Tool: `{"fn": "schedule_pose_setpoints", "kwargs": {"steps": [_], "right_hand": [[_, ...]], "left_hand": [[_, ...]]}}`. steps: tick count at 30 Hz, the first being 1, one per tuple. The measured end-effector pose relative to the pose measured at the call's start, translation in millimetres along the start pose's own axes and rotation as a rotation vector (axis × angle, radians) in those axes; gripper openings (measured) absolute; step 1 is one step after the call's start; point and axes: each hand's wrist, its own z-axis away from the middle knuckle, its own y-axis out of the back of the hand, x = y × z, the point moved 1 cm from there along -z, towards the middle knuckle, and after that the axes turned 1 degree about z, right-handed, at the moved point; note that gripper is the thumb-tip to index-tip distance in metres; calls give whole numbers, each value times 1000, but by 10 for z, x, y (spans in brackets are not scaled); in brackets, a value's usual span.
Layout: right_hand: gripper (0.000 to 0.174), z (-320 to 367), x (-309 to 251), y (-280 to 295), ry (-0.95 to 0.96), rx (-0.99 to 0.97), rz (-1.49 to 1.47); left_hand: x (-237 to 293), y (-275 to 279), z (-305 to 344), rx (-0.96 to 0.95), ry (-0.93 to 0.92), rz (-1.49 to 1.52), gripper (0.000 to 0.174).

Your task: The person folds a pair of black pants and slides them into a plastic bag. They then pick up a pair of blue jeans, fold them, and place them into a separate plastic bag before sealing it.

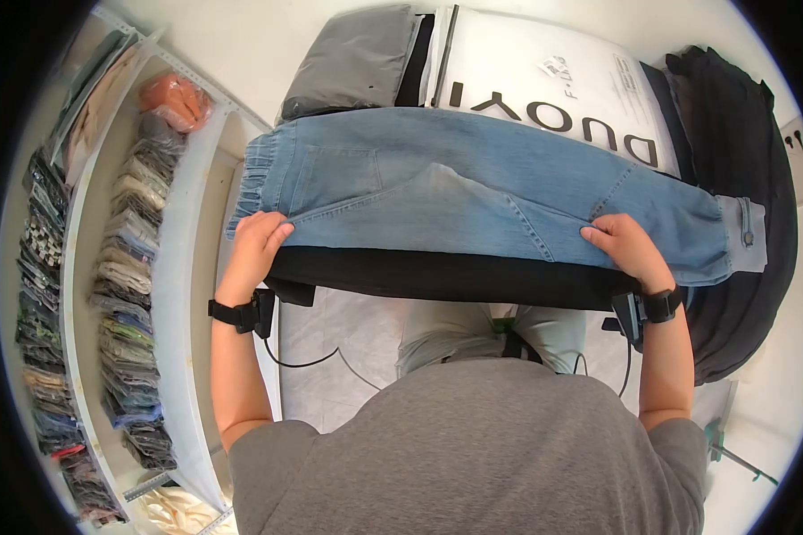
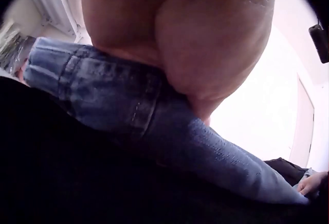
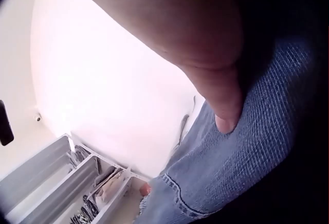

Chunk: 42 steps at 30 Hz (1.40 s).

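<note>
Surface: mostly covered; a strip of black material (image 1: 455, 278) shows along the near side, just below both hands. Beyond the grip lie a grey plastic-wrapped packet (image 1: 352, 62) and a white package (image 1: 509, 62), its large black lettering inverted in the head view. Dark garments (image 1: 740, 152) are heaped outward of the right hand. Room: pale walls; a white shelving unit (image 1: 183, 294) stands outward of the left hand, stacked with bagged clothing (image 1: 129, 267) and, near the top, an orange bundle (image 1: 177, 100). Pale tiled floor (image 1: 312, 383) nearer the body than the hands.

Grip: left hand (image 1: 260, 241) pinches the near edge of the jeans (image 1: 446, 178) close to the waistband, fingers bent and closed on the cloth. Right hand (image 1: 629, 245) pinches the same edge towards the leg end, thumb on top; the fingers beneath are hidden. The jeans span between the hands and past both.

Materials: light-blue faded denim, twill visible beside the right thumb. Gathered waistband beside the left hand, patch pocket just beyond it; stitched seams between the hands; pale buttoned cuff (image 1: 753, 236) outward of the right.
</note>
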Motion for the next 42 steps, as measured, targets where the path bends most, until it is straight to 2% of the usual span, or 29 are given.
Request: {"fn": "schedule_pose_setpoints", "kwargs": {"steps": [4,6,10,11,12,13,14,16,17,19,20,21,22,25,27,28,30,31,33,34,35,36,38,39,40,41,42], "right_hand": [[38,26,-83,3,-131,50,43],[40,73,-128,-35,-211,153,285],[43,141,-142,-128,-187,247,323],[43,149,-138,-149,-183,279,337],[43,151,-138,-166,-179,313,352],[43,152,-133,-180,-174,314,350],[43,156,-124,-189,-166,334,348],[43,157,-128,-194,-155,350,348],[43,157,-129,-187,-166,337,338],[43,191,-87,-152,-193,332,336],[42,214,-24,-121,-141,339,212],[42,261,57,-71,-94,348,94],[42,326,146,-6,-124,362,113],[39,417,353,67,-193,302,227],[38,434,430,19,-168,429,369],[38,457,477,33,-171,431,370],[32,510,547,64,-176,480,691],[32,535,527,58,-169,479,692],[25,573,368,78,-158,678,803],[18,515,133,61,-71,662,699],[14,453,-161,-3,97,622,579],[22,398,-402,-147,287,576,483],[40,281,-817,-466,465,351,516],[47,218,-896,-602,499,269,525],[51,158,-896,-748,472,229,528],[56,128,-888,-846,441,188,531],[56,123,-899,-855,453,186,531]], "left_hand": [[68,-93,-151,5,28,-157,23],[124,-84,-192,-114,75,-288,25],[421,-25,-188,-69,187,-336,15],[625,-38,-202,102,127,-427,11],[808,-80,-220,273,64,-515,19],[935,-174,-248,247,-18,-293,34],[1114,-327,-261,215,-81,-118,38],[1584,-535,-299,87,-179,-41,44],[1705,-639,-323,-9,-172,29,47],[1843,-851,-376,-67,-113,-44,52],[1867,-910,-409,-68,-130,-26,52],[1874,-974,-453,-108,-49,-86,55],[1896,-1035,-499,-148,28,-145,59],[1937,-1067,-563,-182,70,-183,65],[1934,-1073,-589,-198,72,-174,66],[1931,-1074,-593,-205,76,-174,67],[1920,-1071,-594,-212,84,-178,68],[1923,-1083,-600,-217,87,-176,68],[1921,-1101,-612,-214,110,-185,69],[1920,-1107,-617,-200,94,-173,68],[1909,-1114,-600,-188,85,-168,68],[1910,-1129,-598,-172,83,-167,68],[1864,-1181,-570,-122,79,-161,68],[1858,-1183,-572,-79,39,-135,68],[1893,-1099,-583,-169,66,-139,66],[1856,-1023,-572,-162,79,-143,66],[1779,-942,-552,-191,24,-22,64]]}}
